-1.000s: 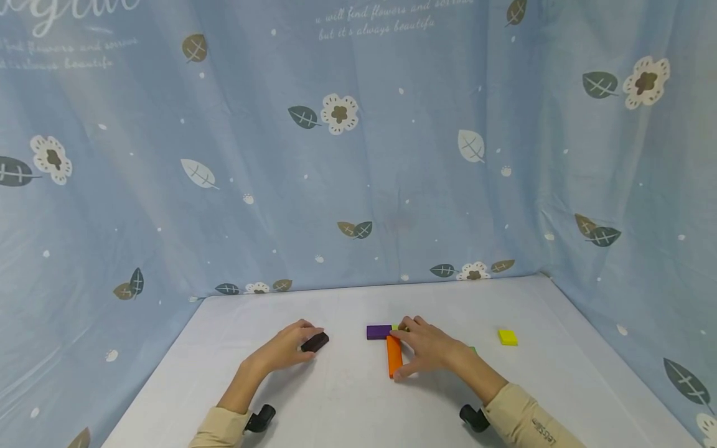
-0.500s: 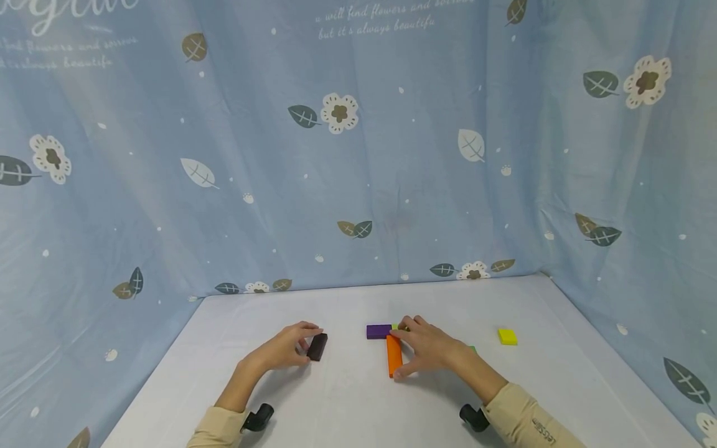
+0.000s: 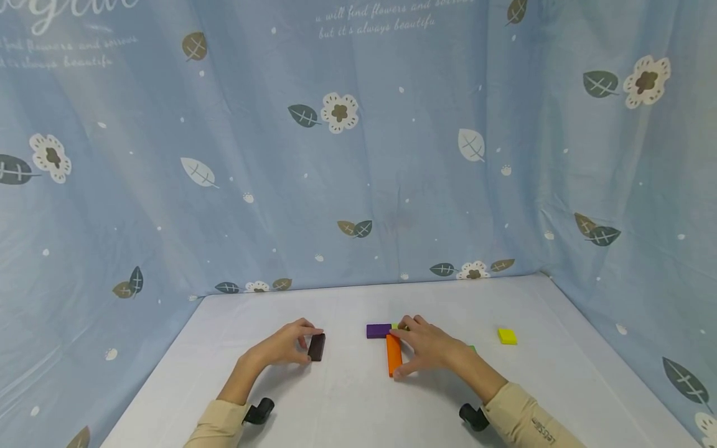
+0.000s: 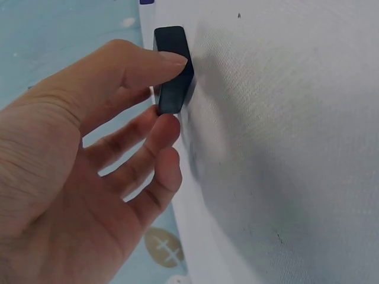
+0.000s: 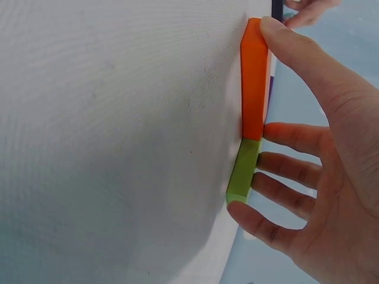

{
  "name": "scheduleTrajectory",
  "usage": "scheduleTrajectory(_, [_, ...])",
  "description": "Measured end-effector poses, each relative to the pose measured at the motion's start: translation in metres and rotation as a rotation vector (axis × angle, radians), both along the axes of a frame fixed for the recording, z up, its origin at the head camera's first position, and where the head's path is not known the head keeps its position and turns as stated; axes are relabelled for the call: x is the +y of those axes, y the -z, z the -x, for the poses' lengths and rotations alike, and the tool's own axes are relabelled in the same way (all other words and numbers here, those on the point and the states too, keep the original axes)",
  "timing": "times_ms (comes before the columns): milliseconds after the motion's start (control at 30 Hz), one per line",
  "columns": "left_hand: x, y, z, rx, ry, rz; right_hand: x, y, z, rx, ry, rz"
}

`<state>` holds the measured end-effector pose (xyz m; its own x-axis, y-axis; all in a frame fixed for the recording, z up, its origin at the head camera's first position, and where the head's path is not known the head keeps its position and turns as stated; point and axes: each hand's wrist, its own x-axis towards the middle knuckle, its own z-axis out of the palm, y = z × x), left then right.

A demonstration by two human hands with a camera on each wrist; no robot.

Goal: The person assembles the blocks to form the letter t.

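Note:
My left hand (image 3: pixel 282 345) pinches a black block (image 3: pixel 317 347) between thumb and fingers, its long side pointing away from me, low over the white table. In the left wrist view the thumb lies across the block's face. To the right, my right hand (image 3: pixel 430 346) grips an orange block (image 3: pixel 394 358), thumb at its near end and a finger at its far end. The other fingers lie along a light green block (image 5: pixel 243 168) that meets the orange one end to end in the right wrist view. A purple block (image 3: pixel 378 331) lies at the orange block's far left corner.
A yellow square block (image 3: pixel 507 336) lies on the white table (image 3: pixel 336 410) at the right. A bit of green (image 3: pixel 473 349) shows behind the right wrist. Blue patterned curtains (image 3: pixel 392 155) enclose the table at the back and sides.
My left hand has turned the black block from a slant to nearly straight away from me, shifting it slightly nearer. My right hand and the blocks by it stay put.

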<state>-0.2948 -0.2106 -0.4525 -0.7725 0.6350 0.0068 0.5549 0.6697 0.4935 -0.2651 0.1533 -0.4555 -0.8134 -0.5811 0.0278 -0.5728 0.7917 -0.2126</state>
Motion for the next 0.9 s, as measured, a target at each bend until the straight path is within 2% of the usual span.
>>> scheduleTrajectory(300, [0.0,0.003,0.0008,-0.011,-0.018,-0.014,0.0001,0.0004,-0.0004,0.003,0.001,0.003])
scheduleTrajectory(900, [-0.0013,0.0077,0.0025,0.032,-0.005,-0.04,-0.0003,0.0009,0.0,-0.008,0.01,0.009])
